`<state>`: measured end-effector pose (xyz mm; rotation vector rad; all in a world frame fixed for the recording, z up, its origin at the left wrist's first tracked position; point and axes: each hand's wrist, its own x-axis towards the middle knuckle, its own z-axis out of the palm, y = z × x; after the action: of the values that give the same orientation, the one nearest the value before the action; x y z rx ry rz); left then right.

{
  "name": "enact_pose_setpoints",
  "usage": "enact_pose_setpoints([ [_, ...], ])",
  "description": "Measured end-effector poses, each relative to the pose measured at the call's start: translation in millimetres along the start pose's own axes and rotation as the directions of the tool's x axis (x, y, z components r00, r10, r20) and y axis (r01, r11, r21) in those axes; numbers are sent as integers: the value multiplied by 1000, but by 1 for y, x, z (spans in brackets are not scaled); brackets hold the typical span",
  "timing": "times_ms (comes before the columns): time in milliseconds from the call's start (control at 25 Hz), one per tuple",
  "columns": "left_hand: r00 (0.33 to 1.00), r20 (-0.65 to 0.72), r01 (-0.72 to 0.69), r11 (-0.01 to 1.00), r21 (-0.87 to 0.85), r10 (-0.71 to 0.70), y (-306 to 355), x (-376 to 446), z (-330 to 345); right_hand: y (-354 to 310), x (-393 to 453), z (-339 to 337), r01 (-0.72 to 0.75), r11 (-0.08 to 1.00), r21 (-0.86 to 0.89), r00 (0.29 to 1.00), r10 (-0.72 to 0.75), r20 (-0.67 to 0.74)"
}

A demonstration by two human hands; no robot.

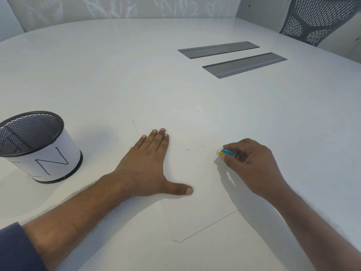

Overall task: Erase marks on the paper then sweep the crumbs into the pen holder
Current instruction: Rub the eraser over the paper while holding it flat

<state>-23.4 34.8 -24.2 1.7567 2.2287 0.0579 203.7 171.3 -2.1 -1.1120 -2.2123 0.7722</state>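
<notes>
At far left the mesh pen holder (pixel 37 145) stands upright, apparently empty. Your left hand (pixel 146 163) lies flat, fingers straight, pinning the paper (pixel 197 202). Crumbs (pixel 187 149) lie between your 2 hands. Your right hand (pixel 252 163) pinches the eraser (pixel 225 152) on the paper. Erasing looks nearly done; next, sweep the crumbs leftward.

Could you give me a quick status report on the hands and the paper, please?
Left hand flat on paper. Right hand pinching eraser. Crumbs between hands; pen holder far left, path clear.
</notes>
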Motion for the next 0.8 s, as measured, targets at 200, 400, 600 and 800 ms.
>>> enact_pose_setpoints([
  [200, 1000, 3, -2, 1000, 11, 2, 0, 0, 0, -2, 3, 0, 37, 989, -140, 999, -37, 6],
  [400, 1000, 9, -1, 1000, 16, 0, 0, 0, -1, -9, 11, 2, 194, 948, -251, 975, -158, 157],
  [600, 1000, 9, -3, 1000, 16, 3, 1, -1, -1, -13, 10, 1, 208, 940, -270, 970, -163, 180],
  [800, 1000, 12, -5, 1000, 20, 5, 2, 0, -2, -15, 22, 2, 187, 933, -308, 976, -141, 165],
])
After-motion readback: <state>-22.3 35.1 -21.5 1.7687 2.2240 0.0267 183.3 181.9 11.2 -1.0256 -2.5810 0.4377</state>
